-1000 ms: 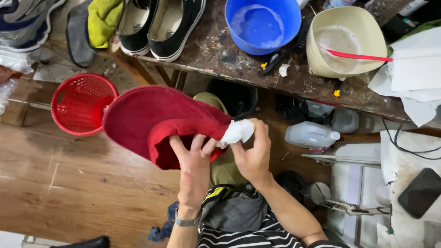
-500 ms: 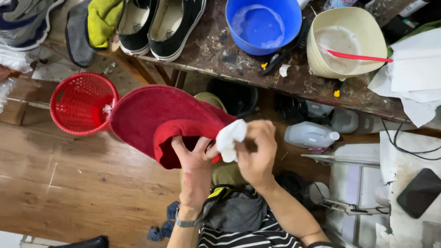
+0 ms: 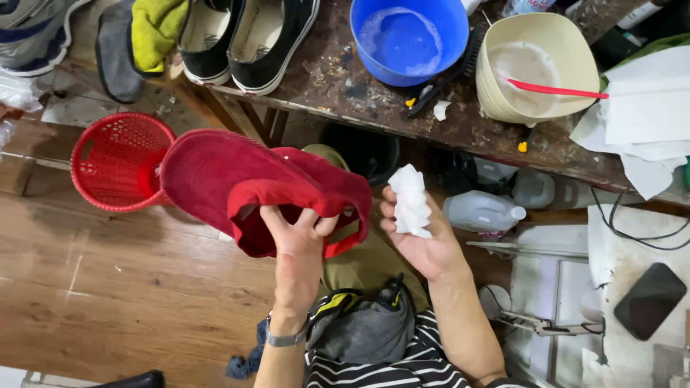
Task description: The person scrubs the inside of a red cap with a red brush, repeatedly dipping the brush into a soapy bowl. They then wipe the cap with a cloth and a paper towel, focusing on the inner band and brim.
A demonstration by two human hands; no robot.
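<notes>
A worn wooden floor runs under a stained, scuffed desk along the far side of the room. On the desk, from left to right, sit a grey sneaker, a dark insole with a yellow-green cloth over it, a pair of black shoes, a blue tub with soapy water, a black brush leaning by it, and a cream bucket with a red stick lying across its mouth. White paper sheets lie at the far right.

Below the desk, on the floor at the left, stands a red basket. To the right, under the desk edge, a clear plastic jug lies on its side, and a black phone rests on a white surface at the near right.

The person holds a red suede shoe up in front of them, toe pointing left towards the basket, heel opening facing them. The left hand has its grip clenched on the shoe's collar, fingers hooked inside the opening and thumb outside. The right hand is just right of the shoe, apart from it, its grip closed around a crumpled white wad that sticks up above the fingers. A wristwatch sits on the left wrist, and a striped shirt and grey pouch show at the near edge.
</notes>
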